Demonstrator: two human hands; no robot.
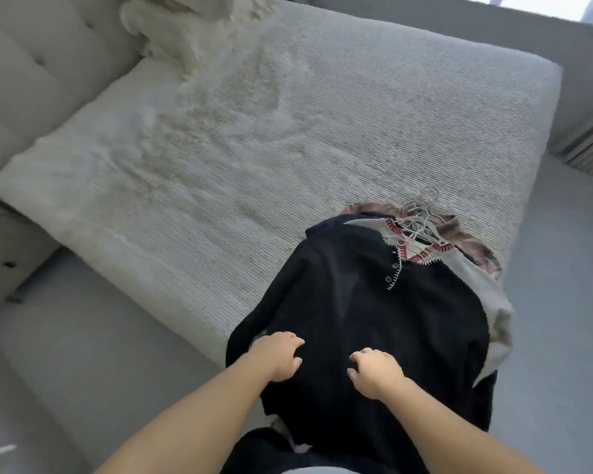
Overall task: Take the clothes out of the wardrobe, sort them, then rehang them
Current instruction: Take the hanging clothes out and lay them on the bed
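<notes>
Black knit fills the near part of my view: a dark cardigan [374,302] tops a stack of clothes draped over the near corner of the bed [220,148], its hem hanging off the edge toward me. Both my hands rest on its lower half. My left hand [278,357] sits near the garment's left edge, fingers curled down into the cloth; my right hand [377,371] lies just beside it toward the middle, fingers bent likewise. I judge each grip as narrow and bunching the black fabric, though I cannot tell how much cloth is truly pinched.

The pile's long axis runs straight away from me, hem near, collars far. So the parts I need for sorting lie ahead of both grips, slightly right, and my right hand is the nearer one. Under the cardigan, a cream garment [493,302] with red stitching at the neck peeks out on the right, and a plaid shirt [476,248] beneath it. Furthest, a tangle of wire hangers [418,217] rests at the collars.

Beyond, a rumpled cream blanket [185,32] sits at the head of the bed.
</notes>
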